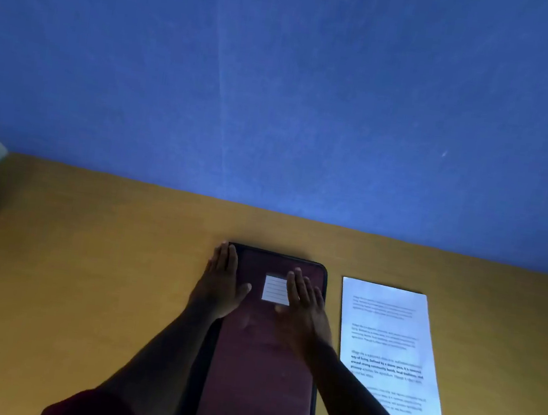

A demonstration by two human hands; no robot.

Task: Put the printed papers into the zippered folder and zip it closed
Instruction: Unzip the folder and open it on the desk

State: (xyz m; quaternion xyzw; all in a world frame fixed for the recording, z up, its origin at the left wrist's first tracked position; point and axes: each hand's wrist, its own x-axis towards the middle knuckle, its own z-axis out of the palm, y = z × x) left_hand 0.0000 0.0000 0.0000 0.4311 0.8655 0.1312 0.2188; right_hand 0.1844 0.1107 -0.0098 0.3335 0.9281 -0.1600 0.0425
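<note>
Nothing of the job looks done yet: the papers are outside the folder and, judging from here, the folder is shut. Starting at the left, the left hand (221, 283) lies flat along the far left edge of the zippered folder (264, 361), fingers (223, 256) stretched out straight and gripping nothing. The folder itself is a dark maroon case with a black zipper border, lying lengthwise on the yellow desk (85, 270), with a small white lined label (274, 288) near its far end. The right hand (301, 309) rests palm down beside that label, fingers spread and empty too (the blur hides the zipper pull). Just beside the folder on the right, apart from it, lie the printed papers (389, 352), flat, text showing. Opening, loading and zipping all remain.
</note>
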